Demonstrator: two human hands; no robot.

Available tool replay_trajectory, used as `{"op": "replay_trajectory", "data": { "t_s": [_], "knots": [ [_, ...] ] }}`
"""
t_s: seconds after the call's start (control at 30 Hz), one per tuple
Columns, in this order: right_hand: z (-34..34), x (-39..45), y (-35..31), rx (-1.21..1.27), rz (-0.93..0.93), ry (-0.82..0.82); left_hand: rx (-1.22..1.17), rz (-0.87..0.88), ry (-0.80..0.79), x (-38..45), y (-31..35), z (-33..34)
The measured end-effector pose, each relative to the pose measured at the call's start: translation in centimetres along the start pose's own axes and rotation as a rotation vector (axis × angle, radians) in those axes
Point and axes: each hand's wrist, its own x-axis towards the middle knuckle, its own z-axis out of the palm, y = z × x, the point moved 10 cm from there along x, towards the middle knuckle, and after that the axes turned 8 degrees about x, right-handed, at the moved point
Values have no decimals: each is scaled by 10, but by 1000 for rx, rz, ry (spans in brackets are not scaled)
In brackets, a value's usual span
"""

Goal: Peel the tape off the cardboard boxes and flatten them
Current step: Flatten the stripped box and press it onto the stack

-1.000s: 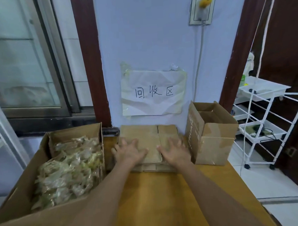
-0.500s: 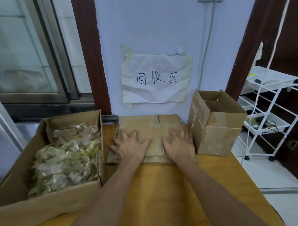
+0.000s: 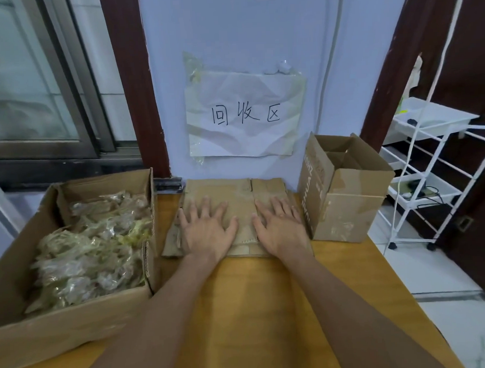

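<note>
A stack of flattened cardboard (image 3: 237, 189) lies against the wall at the back of the wooden table (image 3: 255, 308). My left hand (image 3: 207, 231) presses flat on its left half, fingers spread and straight. My right hand (image 3: 282, 228) presses flat on its right half the same way. To the right stands an upright open cardboard box (image 3: 347, 196) with tape patches on its front. A large open box (image 3: 61, 328) on the left holds a heap of crumpled peeled tape (image 3: 91, 251).
A creased paper sign (image 3: 246, 114) with handwritten characters is taped to the wall above the stack. A white wire trolley (image 3: 435, 181) stands on the floor past the table's right edge. A window frame lies behind the left box.
Both hands stay pressed on the flattened cardboard. The view has tilted downward and nearer, so the stack and boxes sit lower and larger in the frame.
</note>
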Motion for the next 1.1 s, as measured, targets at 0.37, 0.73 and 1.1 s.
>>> {"op": "replay_trajectory", "data": {
  "t_s": [0.37,0.73,1.1],
  "knots": [
    [0,-3,-8,-38,-36,-28,83,108,60,-4,10,0],
    [-186,-17,-22,-377,-288,308,-64,307,91,7,77,-97],
    [-224,-80,63,-303,-183,255,-254,459,-11,-72,179,-90]
  ]
}}
